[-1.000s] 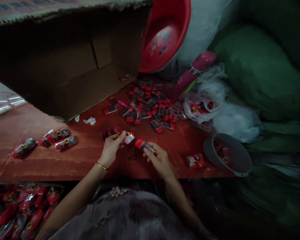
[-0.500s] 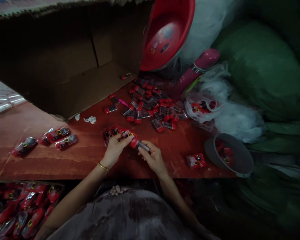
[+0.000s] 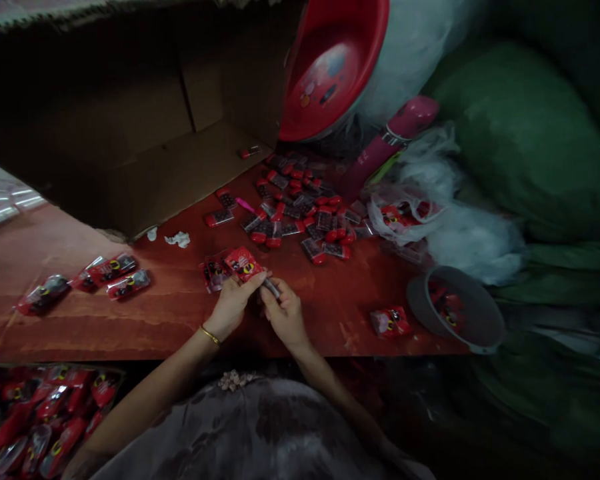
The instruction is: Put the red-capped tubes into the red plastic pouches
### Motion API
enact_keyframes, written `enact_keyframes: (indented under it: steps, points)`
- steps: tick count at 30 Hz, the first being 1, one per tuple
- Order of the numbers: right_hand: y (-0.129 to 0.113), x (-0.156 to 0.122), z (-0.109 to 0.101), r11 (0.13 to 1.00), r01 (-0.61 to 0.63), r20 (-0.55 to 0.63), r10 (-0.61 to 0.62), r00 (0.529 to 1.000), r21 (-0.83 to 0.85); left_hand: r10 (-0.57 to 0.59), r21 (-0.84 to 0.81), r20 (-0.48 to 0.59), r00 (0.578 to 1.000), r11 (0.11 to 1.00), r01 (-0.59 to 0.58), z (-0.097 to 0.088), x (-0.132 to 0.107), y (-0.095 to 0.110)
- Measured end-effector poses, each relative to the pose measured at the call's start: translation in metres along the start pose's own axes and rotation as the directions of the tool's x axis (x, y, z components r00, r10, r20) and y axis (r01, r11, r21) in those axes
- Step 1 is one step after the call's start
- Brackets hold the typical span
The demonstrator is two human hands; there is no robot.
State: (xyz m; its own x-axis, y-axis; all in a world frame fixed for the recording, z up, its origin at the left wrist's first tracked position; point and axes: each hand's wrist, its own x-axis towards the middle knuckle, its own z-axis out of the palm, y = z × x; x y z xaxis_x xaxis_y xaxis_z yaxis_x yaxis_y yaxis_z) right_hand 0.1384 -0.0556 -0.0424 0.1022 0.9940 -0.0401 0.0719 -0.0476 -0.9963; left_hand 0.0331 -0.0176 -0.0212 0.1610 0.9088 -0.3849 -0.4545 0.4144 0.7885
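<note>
My left hand [image 3: 231, 305] pinches a small red printed packet [image 3: 243, 263] by its open end, just above the red table [image 3: 180, 313]. My right hand [image 3: 284, 313] is closed on a small clear toy with a red cap [image 3: 271, 287], whose red end sits inside the packet's mouth. The two hands touch at the fingertips. More red packets [image 3: 215, 270] lie on the table right behind my left hand. A heap of loose red-capped toys [image 3: 300, 213] is spread farther back.
An open cardboard box [image 3: 145, 133] lies on its side at the back left. A red basin [image 3: 330, 67] leans behind the heap, with a pink bottle [image 3: 390, 143] and plastic bags [image 3: 450, 220] to the right. A grey bowl [image 3: 455, 307] sits at right. Filled packets [image 3: 110, 273] lie left; more fill a bin [image 3: 40, 420].
My right hand has moved left and brought the red-capped toy to the packet in my left hand; the toy's red end has gone into the packet.
</note>
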Motion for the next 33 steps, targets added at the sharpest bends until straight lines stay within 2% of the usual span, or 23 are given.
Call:
enact_keyframes:
  steps: [2, 5, 9, 13, 16, 19, 23, 26, 28, 29, 31, 33]
  points:
    - [0.000, 0.000, 0.003, 0.997, -0.025, 0.051, 0.021, 0.998, 0.070, -0.049, 0.015, 0.035, 0.998, 0.999, 0.048, 0.000, 0.000, 0.003]
    - [-0.002, 0.000, -0.002, 0.999, -0.027, 0.133, 0.024, 0.991, 0.023, -0.049, 0.017, 0.043, 0.998, 0.999, 0.048, -0.002, 0.001, 0.004]
    - [-0.002, 0.002, -0.007, 0.998, -0.032, 0.075, 0.036, 0.997, -0.055, -0.040, 0.042, 0.069, 0.997, 0.998, 0.037, -0.005, 0.001, 0.000]
    - [0.000, 0.003, -0.003, 0.995, -0.050, 0.161, 0.035, 0.986, 0.090, -0.111, 0.091, 0.141, 0.984, 0.991, 0.098, -0.009, 0.001, 0.002]
    - [-0.003, 0.001, -0.002, 0.989, -0.057, 0.183, 0.032, 0.983, 0.136, -0.059, 0.065, 0.113, 0.992, 0.997, 0.052, -0.010, 0.001, 0.002]
    - [-0.005, 0.002, -0.003, 0.996, -0.060, 0.157, 0.048, 0.986, 0.070, -0.041, 0.071, 0.074, 0.996, 0.997, 0.036, -0.009, 0.001, -0.003]
    - [0.005, 0.007, -0.001, 0.996, -0.080, 0.104, 0.077, 0.992, 0.025, -0.063, 0.044, 0.079, 0.995, 0.997, 0.059, -0.008, 0.000, -0.007]
    - [0.012, 0.015, 0.003, 0.991, -0.001, -0.003, 0.001, 1.000, -0.134, -0.164, -0.019, 0.098, 0.982, 0.986, 0.166, -0.011, -0.004, -0.004]
    - [0.010, 0.022, 0.005, 0.938, 0.097, -0.053, -0.121, 0.991, -0.333, -0.243, -0.055, 0.105, 0.964, 0.967, 0.250, -0.015, -0.008, 0.000]
    - [0.006, 0.026, 0.005, 0.892, 0.145, -0.042, -0.180, 0.983, -0.428, -0.280, -0.063, 0.105, 0.954, 0.956, 0.288, -0.018, -0.009, 0.002]
    - [-0.002, 0.036, 0.000, 0.778, 0.246, 0.025, -0.284, 0.958, -0.578, -0.322, -0.076, 0.086, 0.943, 0.941, 0.328, -0.028, -0.011, 0.010]
    - [-0.006, 0.049, -0.013, 0.650, 0.316, 0.074, -0.371, 0.926, -0.691, -0.321, -0.111, 0.014, 0.947, 0.941, 0.321, -0.043, -0.009, 0.023]
